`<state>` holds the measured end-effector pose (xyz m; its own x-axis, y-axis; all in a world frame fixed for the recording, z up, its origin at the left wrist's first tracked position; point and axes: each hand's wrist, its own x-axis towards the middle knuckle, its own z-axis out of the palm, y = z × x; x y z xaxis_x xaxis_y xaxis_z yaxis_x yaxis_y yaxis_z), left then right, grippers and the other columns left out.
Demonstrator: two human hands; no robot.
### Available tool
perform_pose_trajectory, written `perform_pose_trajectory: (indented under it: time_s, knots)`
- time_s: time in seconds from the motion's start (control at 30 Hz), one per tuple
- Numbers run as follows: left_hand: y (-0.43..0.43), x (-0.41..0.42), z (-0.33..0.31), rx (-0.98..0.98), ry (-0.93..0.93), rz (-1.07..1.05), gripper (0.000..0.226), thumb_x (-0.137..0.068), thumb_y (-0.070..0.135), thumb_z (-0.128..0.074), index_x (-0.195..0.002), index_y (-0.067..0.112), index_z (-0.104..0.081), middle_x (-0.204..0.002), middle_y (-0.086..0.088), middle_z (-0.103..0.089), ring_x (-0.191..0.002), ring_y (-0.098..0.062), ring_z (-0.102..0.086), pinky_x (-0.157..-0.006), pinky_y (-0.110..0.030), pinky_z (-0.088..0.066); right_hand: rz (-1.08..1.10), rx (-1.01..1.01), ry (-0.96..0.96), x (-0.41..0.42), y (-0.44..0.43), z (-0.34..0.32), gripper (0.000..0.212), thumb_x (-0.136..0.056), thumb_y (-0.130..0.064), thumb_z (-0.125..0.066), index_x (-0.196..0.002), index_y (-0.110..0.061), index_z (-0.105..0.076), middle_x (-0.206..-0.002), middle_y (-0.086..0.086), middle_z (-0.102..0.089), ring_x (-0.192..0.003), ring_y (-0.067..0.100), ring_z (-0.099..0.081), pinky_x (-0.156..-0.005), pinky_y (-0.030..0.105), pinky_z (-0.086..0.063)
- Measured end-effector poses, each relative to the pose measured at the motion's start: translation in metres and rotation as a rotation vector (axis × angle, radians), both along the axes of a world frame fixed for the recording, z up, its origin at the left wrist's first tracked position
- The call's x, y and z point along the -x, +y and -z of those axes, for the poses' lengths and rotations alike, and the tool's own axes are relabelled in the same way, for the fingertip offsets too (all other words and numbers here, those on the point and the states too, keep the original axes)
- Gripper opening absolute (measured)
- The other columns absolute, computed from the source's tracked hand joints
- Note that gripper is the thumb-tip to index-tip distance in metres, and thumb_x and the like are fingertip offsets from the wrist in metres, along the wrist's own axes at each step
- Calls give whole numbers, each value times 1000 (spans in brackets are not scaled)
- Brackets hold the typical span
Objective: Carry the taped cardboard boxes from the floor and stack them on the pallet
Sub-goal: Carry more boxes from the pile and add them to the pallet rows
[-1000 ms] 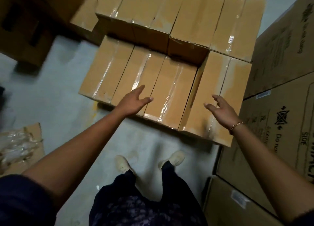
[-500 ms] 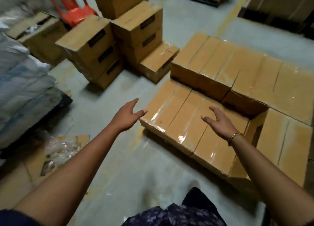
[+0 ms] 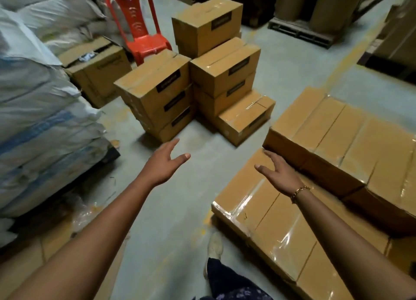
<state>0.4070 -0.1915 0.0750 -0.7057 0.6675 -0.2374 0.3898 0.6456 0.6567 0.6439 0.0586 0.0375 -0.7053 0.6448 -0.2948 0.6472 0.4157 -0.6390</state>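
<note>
Not one word or number is legible. The stacked cardboard boxes (image 3: 155, 83) on the floor (image 3: 292, 58) each carry a dark rectangular label (image 3: 168, 84) near the top edge of one side. There is pale print on these labels, but it is too blurred to read. The open box (image 3: 99, 76) beside the red chair (image 3: 144, 42) has a line of dark print (image 3: 108, 60) along the top of its side — smeared as well, so no letter or brand can be told

Two hands (image 3: 164, 164) (image 3: 280, 174); one red chair (image 3: 144, 40); one bracelet (image 3: 300, 192); one shoe (image 3: 215, 245)
</note>
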Motion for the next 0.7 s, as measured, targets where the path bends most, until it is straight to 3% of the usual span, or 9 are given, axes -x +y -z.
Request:
perform_pose_trajectory:
  time_s: [0.17,0.37,0.7]
  knots:
    - [40,99,1,29,-40,-61,72,-95,60,-57,-157,32,-34,-164,2,-33,-148,-22,-33,-117,-42,-32,-35,95,1,112,43,2,70,-97,-51,-57,-156,-24,-31,-163,-1,-29,-148,19,-30,-116,37,-28]
    - [81,192,12,55,-108,-75,70,-96,58,-58,-156,32,-35,-164,2,-32,-149,-22,-32,-117,-42,-31,-13,161,-15,206,85,11,69,-96,-50,-59,-155,-25,-33,-161,0,-33,-148,20,-32,-116,39,-29]
    - [183,369,65,122,-254,72,69,-96,56,-59,-156,32,-36,-164,1,-32,-147,-23,-35,-116,-45,-34,239,268,-45,343,148,67,69,-93,-56,-60,-152,-29,-37,-160,-1,-36,-145,22,-37,-117,47,-34]
